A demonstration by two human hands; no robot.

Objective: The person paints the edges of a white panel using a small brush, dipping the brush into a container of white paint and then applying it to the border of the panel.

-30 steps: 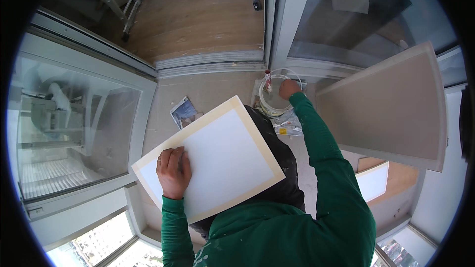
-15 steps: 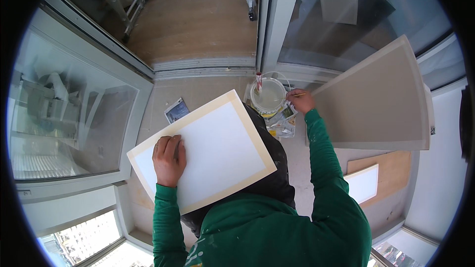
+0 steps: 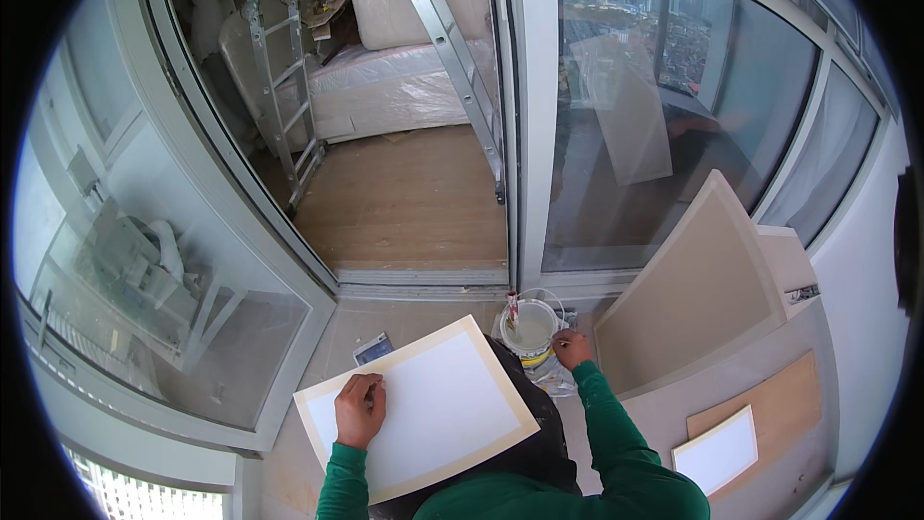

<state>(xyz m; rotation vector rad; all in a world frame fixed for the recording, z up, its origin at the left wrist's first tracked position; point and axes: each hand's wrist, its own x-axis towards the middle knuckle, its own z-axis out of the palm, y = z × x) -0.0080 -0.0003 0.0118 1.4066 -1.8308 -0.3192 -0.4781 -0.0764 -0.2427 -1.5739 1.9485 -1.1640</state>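
Across my lap lies a white panel (image 3: pixel 433 395) with a cream border, tilted a little. My left hand (image 3: pixel 360 412) rests on its left part with fingers closed together; whether anything is in them is hidden. Beside the white bucket (image 3: pixel 528 354), my right hand (image 3: pixel 575 349) is closed at its right rim. It grips a thin wooden-handled brush, which showed better a moment earlier and is barely visible now. Pale material is inside the bucket, and a red-and-white stick-like thing (image 3: pixel 512 306) stands at its left rim.
Printed sheets (image 3: pixel 553 380) lie under the bucket; another flat printed item (image 3: pixel 372 349) lies beyond the panel. A large beige panel (image 3: pixel 698 299) leans at the right. Near it, a smaller framed white panel (image 3: pixel 717 451) lies on brown board (image 3: pixel 789 395). A ladder (image 3: pixel 448 48) stands past the doorway.
The view has tilted up, so the room beyond the doorway shows more. My right hand stays by the bucket's right side, and my left hand stays on the panel, its fingers drawn closer together.
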